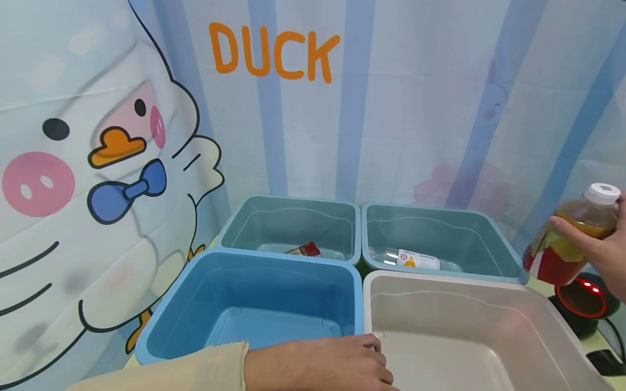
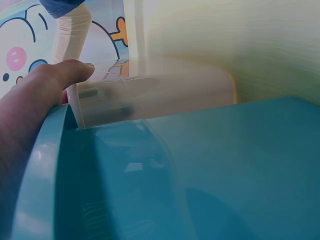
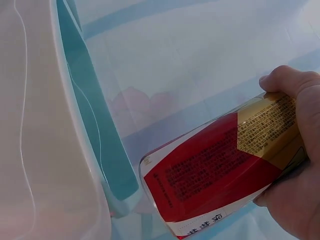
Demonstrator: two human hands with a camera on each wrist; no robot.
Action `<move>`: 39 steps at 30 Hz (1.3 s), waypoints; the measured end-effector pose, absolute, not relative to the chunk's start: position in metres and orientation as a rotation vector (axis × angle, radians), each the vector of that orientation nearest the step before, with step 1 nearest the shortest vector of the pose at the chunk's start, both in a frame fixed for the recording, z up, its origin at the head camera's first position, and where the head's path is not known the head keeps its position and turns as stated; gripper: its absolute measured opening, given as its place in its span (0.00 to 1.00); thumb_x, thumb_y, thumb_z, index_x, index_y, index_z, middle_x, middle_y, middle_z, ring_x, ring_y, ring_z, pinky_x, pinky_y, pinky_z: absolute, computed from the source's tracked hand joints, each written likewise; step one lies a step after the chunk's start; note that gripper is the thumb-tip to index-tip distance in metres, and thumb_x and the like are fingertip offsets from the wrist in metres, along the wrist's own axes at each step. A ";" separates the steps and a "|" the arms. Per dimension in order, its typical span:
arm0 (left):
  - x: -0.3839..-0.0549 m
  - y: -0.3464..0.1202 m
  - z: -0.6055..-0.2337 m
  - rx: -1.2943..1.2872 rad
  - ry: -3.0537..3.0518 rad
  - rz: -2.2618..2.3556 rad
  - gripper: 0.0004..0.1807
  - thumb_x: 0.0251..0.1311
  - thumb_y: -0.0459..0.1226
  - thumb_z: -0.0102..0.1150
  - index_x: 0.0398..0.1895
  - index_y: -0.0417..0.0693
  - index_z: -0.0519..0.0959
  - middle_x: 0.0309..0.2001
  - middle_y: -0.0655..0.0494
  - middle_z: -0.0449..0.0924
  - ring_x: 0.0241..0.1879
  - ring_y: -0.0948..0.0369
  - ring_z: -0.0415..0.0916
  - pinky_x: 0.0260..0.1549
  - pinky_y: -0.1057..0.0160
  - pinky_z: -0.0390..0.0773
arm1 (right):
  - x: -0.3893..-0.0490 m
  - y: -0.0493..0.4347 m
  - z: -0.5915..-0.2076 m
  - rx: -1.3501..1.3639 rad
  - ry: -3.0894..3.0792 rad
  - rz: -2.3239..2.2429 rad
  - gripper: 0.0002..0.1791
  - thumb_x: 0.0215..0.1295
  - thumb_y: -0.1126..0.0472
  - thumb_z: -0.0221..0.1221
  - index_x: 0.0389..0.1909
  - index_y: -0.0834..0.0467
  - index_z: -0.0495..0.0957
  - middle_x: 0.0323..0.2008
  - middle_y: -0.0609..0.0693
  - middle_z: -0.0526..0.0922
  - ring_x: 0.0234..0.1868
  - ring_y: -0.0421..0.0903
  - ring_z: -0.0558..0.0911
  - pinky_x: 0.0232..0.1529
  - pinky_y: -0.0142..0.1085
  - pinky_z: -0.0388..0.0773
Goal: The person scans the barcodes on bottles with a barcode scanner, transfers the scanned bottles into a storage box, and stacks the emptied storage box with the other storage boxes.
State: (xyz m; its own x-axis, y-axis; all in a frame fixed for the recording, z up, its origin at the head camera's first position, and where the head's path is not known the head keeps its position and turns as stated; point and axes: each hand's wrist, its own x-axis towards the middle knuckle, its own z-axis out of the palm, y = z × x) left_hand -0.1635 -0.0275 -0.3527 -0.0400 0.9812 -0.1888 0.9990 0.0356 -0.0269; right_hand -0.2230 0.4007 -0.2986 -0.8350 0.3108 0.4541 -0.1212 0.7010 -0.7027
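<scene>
In the head view, my right hand (image 1: 603, 244) grips a clear bottle (image 1: 562, 266) with a white cap and a red-and-gold label, around its upper body. The bottle leans, its base close over a black device with a glowing red ring (image 1: 584, 298). The right wrist view shows the red label side of the bottle (image 3: 210, 175), with thumb and fingers on either side. My left hand (image 1: 323, 364) rests at the adjoining rims of a blue bin (image 1: 288, 260) and a beige bin (image 1: 455, 285), fingers bent loosely. Its thumb (image 2: 75, 72) extends over the rim in the left wrist view.
Two teal bins stand behind. The left teal bin (image 1: 293, 217) holds a small red packet (image 1: 308, 250); the right teal bin (image 1: 425, 220) holds a clear bottle with a white label (image 1: 418, 259). A duck-printed curtain (image 1: 313, 130) hangs behind. A black cable (image 1: 613, 331) runs from the device.
</scene>
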 end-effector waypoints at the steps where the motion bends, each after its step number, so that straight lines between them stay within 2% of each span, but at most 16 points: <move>1: -0.164 -0.028 -0.353 2.092 2.173 -0.228 0.26 0.66 0.57 0.65 0.66 0.66 0.81 0.54 0.75 0.83 0.53 0.80 0.73 0.61 0.79 0.53 | -0.224 0.398 -0.297 -0.121 -2.358 1.027 0.43 0.76 0.54 0.59 0.83 0.46 0.44 0.73 0.73 0.55 0.65 0.76 0.58 0.69 0.70 0.53; 7: -0.164 -0.028 -0.354 2.089 2.176 -0.235 0.26 0.65 0.57 0.65 0.65 0.65 0.81 0.55 0.75 0.84 0.53 0.80 0.74 0.60 0.80 0.53 | -0.227 0.380 -0.289 0.022 -2.408 1.032 0.46 0.74 0.56 0.62 0.82 0.46 0.43 0.71 0.74 0.57 0.62 0.79 0.61 0.57 0.80 0.57; 12: -0.165 -0.028 -0.354 2.082 2.175 -0.245 0.27 0.65 0.58 0.65 0.66 0.65 0.81 0.55 0.75 0.84 0.52 0.80 0.74 0.60 0.80 0.53 | -0.231 0.368 -0.283 0.158 -2.441 1.010 0.49 0.71 0.57 0.66 0.82 0.54 0.44 0.69 0.74 0.58 0.59 0.80 0.64 0.51 0.82 0.60; 16: -0.164 -0.028 -0.354 2.079 2.183 -0.238 0.28 0.63 0.58 0.66 0.66 0.65 0.81 0.55 0.75 0.83 0.53 0.80 0.74 0.60 0.80 0.53 | -0.233 0.357 -0.278 0.248 -2.460 0.967 0.47 0.69 0.59 0.68 0.79 0.60 0.47 0.67 0.74 0.62 0.57 0.80 0.67 0.48 0.81 0.63; 17: -0.164 -0.029 -0.354 2.076 2.185 -0.235 0.28 0.63 0.58 0.66 0.66 0.65 0.81 0.55 0.75 0.83 0.53 0.80 0.74 0.60 0.80 0.53 | -0.234 0.354 -0.277 0.270 -2.462 0.955 0.47 0.68 0.59 0.69 0.78 0.60 0.49 0.66 0.72 0.63 0.56 0.79 0.69 0.51 0.74 0.71; 19: -0.164 -0.029 -0.353 2.069 2.187 -0.227 0.29 0.63 0.58 0.67 0.66 0.65 0.81 0.55 0.75 0.83 0.53 0.80 0.74 0.60 0.80 0.53 | -0.234 0.347 -0.275 0.316 -2.466 0.935 0.45 0.67 0.61 0.69 0.76 0.60 0.51 0.65 0.72 0.65 0.55 0.79 0.70 0.49 0.73 0.73; 21: -0.164 -0.029 -0.353 2.058 2.186 -0.222 0.29 0.62 0.58 0.67 0.66 0.65 0.81 0.55 0.75 0.83 0.53 0.80 0.74 0.60 0.80 0.53 | -0.234 0.341 -0.272 0.362 -2.467 0.915 0.44 0.66 0.62 0.70 0.76 0.60 0.54 0.64 0.70 0.67 0.54 0.77 0.72 0.46 0.56 0.83; 22: -0.165 -0.029 -0.353 2.052 2.185 -0.220 0.29 0.62 0.59 0.67 0.66 0.65 0.81 0.56 0.75 0.83 0.53 0.81 0.74 0.60 0.80 0.53 | -0.234 0.338 -0.271 0.378 -2.468 0.908 0.44 0.65 0.62 0.71 0.75 0.59 0.55 0.63 0.68 0.68 0.54 0.75 0.73 0.44 0.44 0.84; 24: -0.165 -0.028 -0.354 2.041 2.181 -0.220 0.30 0.61 0.58 0.67 0.67 0.65 0.80 0.56 0.75 0.83 0.54 0.80 0.74 0.60 0.80 0.52 | -0.235 0.331 -0.270 0.423 -2.468 0.895 0.45 0.63 0.63 0.72 0.75 0.58 0.58 0.62 0.65 0.70 0.52 0.70 0.75 0.44 0.43 0.84; 26: -0.166 -0.027 -0.354 2.033 2.176 -0.233 0.31 0.61 0.59 0.68 0.67 0.65 0.80 0.57 0.75 0.83 0.54 0.80 0.74 0.60 0.80 0.52 | -0.237 0.325 -0.271 0.473 -2.455 0.878 0.44 0.60 0.64 0.74 0.74 0.57 0.61 0.59 0.57 0.72 0.52 0.58 0.77 0.42 0.24 0.74; 29: -0.166 -0.026 -0.353 2.038 2.167 -0.268 0.30 0.62 0.59 0.66 0.67 0.65 0.80 0.57 0.75 0.83 0.54 0.80 0.74 0.61 0.79 0.52 | -0.239 0.317 -0.271 0.576 -2.420 0.854 0.43 0.56 0.67 0.76 0.71 0.56 0.67 0.55 0.47 0.75 0.49 0.39 0.77 0.45 0.22 0.75; 30: -0.166 -0.026 -0.353 2.037 2.165 -0.279 0.30 0.63 0.59 0.66 0.67 0.65 0.80 0.57 0.75 0.82 0.54 0.80 0.73 0.61 0.79 0.52 | -0.240 0.314 -0.271 0.606 -2.410 0.834 0.43 0.54 0.67 0.77 0.70 0.56 0.68 0.54 0.42 0.75 0.47 0.33 0.76 0.44 0.16 0.68; 31: -0.167 -0.026 -0.353 2.036 2.164 -0.289 0.30 0.63 0.59 0.66 0.68 0.65 0.80 0.57 0.75 0.82 0.54 0.80 0.73 0.61 0.79 0.52 | -0.241 0.311 -0.271 0.645 -2.399 0.815 0.42 0.53 0.68 0.77 0.69 0.56 0.70 0.53 0.41 0.76 0.47 0.30 0.75 0.44 0.17 0.69; 33: -0.167 -0.025 -0.353 2.031 2.160 -0.309 0.31 0.62 0.60 0.66 0.68 0.66 0.79 0.57 0.76 0.82 0.55 0.80 0.73 0.61 0.79 0.52 | -0.242 0.306 -0.272 0.715 -2.386 0.768 0.42 0.51 0.68 0.78 0.68 0.56 0.72 0.52 0.40 0.77 0.47 0.30 0.75 0.45 0.19 0.71; 39: -0.168 -0.025 -0.352 2.007 2.148 -0.328 0.34 0.60 0.61 0.66 0.70 0.66 0.77 0.59 0.75 0.81 0.56 0.79 0.72 0.63 0.78 0.51 | -0.247 0.287 -0.273 0.850 -2.383 0.656 0.41 0.48 0.67 0.81 0.65 0.55 0.75 0.52 0.42 0.80 0.48 0.36 0.78 0.46 0.24 0.75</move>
State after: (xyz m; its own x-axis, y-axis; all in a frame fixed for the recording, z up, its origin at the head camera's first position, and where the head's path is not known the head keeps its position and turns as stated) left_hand -0.1681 -0.0251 -0.3524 -0.0701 0.9569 -0.2820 0.9974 0.0626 -0.0357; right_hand -0.2470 0.2873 -0.2735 -0.6670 -0.4259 0.6113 -0.6788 0.6857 -0.2629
